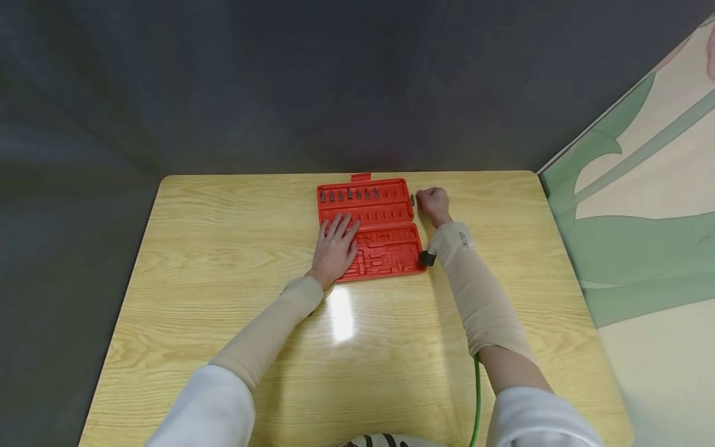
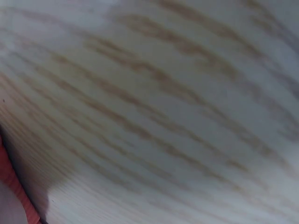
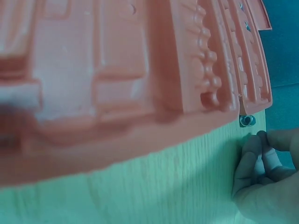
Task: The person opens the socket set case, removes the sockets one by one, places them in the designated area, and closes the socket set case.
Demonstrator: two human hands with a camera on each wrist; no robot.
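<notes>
A red plastic bit case [image 1: 391, 239] lies open at the far middle of the wooden table [image 1: 234, 261]. A row of dark bits [image 1: 349, 194] fills its top slots. My left hand [image 1: 337, 245] lies flat on the case's left half, fingers straight. My right hand [image 1: 432, 202] rests on the table at the case's right edge, fingers curled together. A small metal bit [image 1: 413, 200] sits between that hand and the case. In the right wrist view the bit [image 3: 246, 121] stands against the case [image 3: 117, 70], just beyond my curled right hand [image 3: 264, 172], untouched.
The left wrist view shows blurred table grain [image 2: 163, 116] and a sliver of the red case [image 2: 7, 177]. A green cable [image 1: 476, 397] hangs at the near edge. A grey wall rises behind the table and a painted panel [image 1: 642, 248] stands to its right.
</notes>
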